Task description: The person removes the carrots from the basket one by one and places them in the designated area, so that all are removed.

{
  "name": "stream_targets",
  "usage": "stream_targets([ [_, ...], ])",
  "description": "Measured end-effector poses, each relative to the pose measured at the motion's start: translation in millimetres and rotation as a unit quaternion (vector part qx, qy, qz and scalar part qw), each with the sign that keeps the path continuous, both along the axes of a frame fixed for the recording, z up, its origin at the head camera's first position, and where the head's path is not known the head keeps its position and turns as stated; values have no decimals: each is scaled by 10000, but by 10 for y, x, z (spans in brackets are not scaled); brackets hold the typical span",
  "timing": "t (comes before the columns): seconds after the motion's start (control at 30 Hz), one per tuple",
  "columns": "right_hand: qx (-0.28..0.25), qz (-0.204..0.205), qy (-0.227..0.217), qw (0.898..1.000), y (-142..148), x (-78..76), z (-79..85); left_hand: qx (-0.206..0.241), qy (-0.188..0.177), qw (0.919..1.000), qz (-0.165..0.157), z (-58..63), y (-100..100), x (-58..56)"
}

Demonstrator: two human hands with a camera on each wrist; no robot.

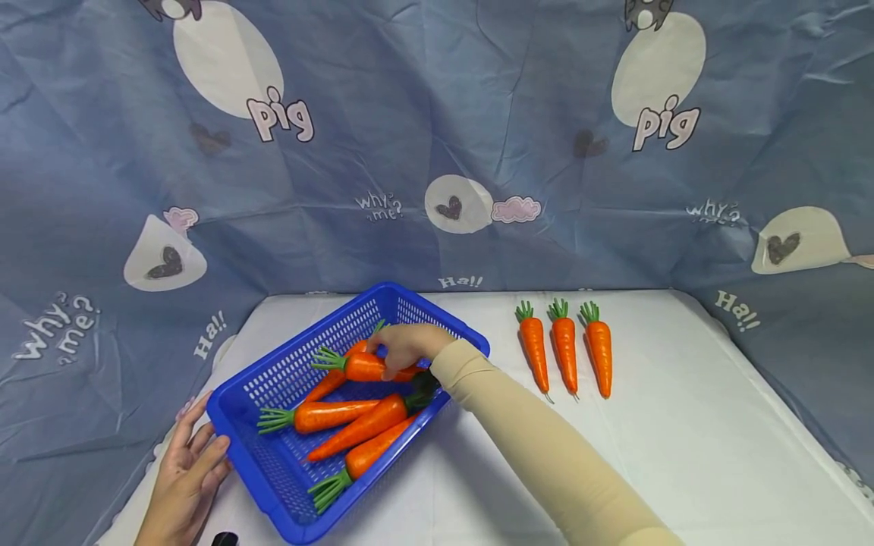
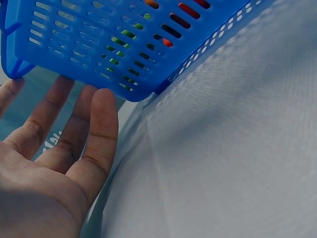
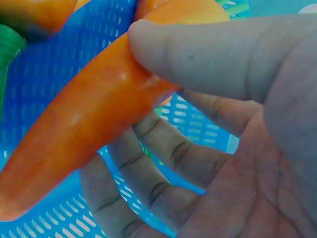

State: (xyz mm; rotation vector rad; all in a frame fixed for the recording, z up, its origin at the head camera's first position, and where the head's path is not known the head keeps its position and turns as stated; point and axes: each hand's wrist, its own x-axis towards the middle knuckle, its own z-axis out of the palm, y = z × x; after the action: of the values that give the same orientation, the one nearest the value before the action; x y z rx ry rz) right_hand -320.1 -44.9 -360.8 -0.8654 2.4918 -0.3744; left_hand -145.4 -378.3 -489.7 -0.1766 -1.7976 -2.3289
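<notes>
My right hand reaches into a blue plastic basket and grips an orange carrot with green stalks. In the right wrist view the thumb lies on top of this carrot and the fingers come round beneath it. Several other carrots lie loose in the basket, among them one in the middle and one along the near side. At the basket's left corner is my left hand, its fairly straight fingers touching the outer wall and rim. The held carrot's tip is partly hidden behind the right wrist in the head view.
Three carrots lie side by side on the white-covered table, right of the basket: left, middle and right. A printed blue-grey cloth hangs behind the table. A small black object shows at the near edge.
</notes>
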Motion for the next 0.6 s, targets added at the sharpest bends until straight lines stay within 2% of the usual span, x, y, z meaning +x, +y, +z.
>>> stream_targets([
  [0.3,-567,-67,-223,9981,185,-53,63,-166,-87,9998,43,-3,-7,4],
  [0.6,-1036,-539,-320,9926,390,-74,162,-139,-38,9999,-2,-15,-18,-6],
])
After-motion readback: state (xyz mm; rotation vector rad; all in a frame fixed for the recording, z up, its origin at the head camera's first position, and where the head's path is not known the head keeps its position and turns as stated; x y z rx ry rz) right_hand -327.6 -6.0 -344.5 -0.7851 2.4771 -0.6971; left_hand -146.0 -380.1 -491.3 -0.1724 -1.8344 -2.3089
